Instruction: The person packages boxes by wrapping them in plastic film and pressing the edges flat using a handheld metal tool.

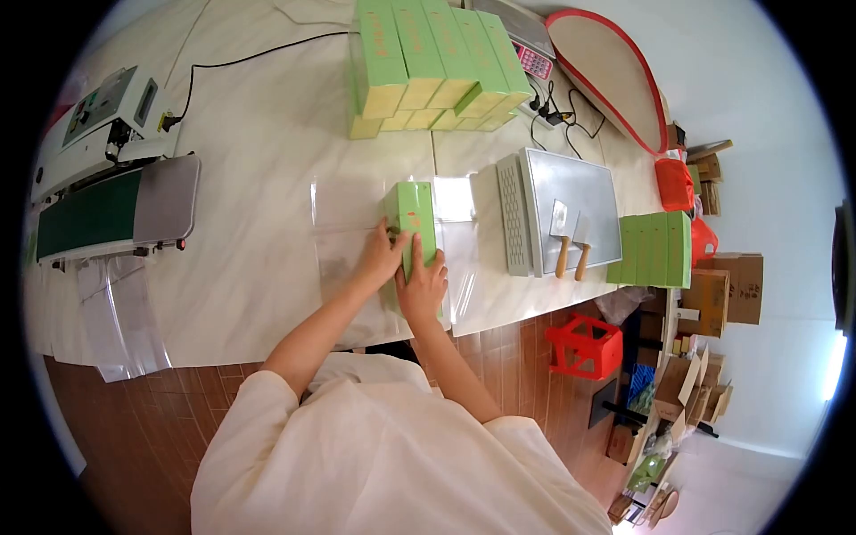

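Observation:
A long green box (413, 198) with small orange print lies on the table in front of me, over clear plastic film (348, 203). My left hand (383, 256) is at the box's left side, its fingers bent against the edge and top. My right hand (423, 287) grips the near part of the box, index finger stretched along the top and the other fingers on the right side. Another glossy piece of film (459, 254) spreads to the right of the box. The box's near end is partly hidden by my hands.
Stacked green boxes (419, 53) stand at the back; more green boxes (655, 250) are at the right. A grey metal-topped device (571, 192) carries two wooden-handled scrapers (562, 254). A machine with a green belt (89, 209) sits left. A red stool (584, 346) is on the floor.

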{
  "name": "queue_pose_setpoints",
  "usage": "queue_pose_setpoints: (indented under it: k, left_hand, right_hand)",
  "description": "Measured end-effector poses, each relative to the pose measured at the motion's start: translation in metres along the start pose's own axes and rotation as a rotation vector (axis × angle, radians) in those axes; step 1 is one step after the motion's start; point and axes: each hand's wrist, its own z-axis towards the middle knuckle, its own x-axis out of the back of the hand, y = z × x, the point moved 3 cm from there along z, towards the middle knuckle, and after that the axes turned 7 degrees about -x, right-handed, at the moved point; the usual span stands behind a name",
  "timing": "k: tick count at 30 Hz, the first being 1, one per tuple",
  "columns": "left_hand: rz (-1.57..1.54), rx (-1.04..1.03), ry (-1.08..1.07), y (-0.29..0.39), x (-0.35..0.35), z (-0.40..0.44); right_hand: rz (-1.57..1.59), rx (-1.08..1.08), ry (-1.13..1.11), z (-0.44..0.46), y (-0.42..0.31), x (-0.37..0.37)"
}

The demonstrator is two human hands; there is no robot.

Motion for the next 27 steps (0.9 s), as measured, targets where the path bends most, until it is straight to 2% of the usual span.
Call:
queue_pose_setpoints:
  k: [2,4,8,11,13,15,17,18,20,26,27]
  left_hand:
    - [-0.035,0.008,0.012,-0.008,0.001,-0.006]
    - [-0.034,-0.114,0.141,-0.024,0.005,-0.016]
    - [0.02,-0.153,0.153,-0.055,0.012,-0.04]
    - [-0.109,-0.093,0.085,-0.056,0.019,-0.052]
    - [-0.124,-0.018,-0.025,-0.063,0.015,-0.058]
    - [-0.177,0.013,-0.001,-0.084,0.006,-0.059]
    - [-0.228,0.039,0.014,-0.093,0.003,-0.058]
    - [-0.21,0.051,0.009,-0.09,0.005,-0.06]
    - [-0.19,0.062,0.004,-0.08,0.009,-0.061]
    - [0.069,0.071,0.086,-0.047,0.0,-0.066]
    - [0.057,0.004,0.083,-0.037,-0.008,-0.068]
  right_hand:
    - [0.007,0.001,0.001,0.001,0.002,0.002]
    - [0.023,0.031,-0.002,0.002,0.001,0.004]
    - [0.056,0.018,-0.054,0.005,0.005,0.001]
    - [0.075,0.04,-0.039,0.012,0.023,0.006]
    - [0.28,-0.064,-0.158,0.021,0.042,0.018]
    - [0.329,-0.118,-0.23,0.034,0.064,0.035]
    - [0.569,-0.268,-0.35,0.049,0.09,0.052]
    - [0.567,-0.267,-0.351,0.056,0.1,0.065]
    - [1.021,-0.261,-0.357,0.073,0.112,0.097]
    - [0.881,-0.108,-0.114,0.122,0.143,0.184]
    - [0.889,-0.113,-0.115,0.127,0.138,0.195]
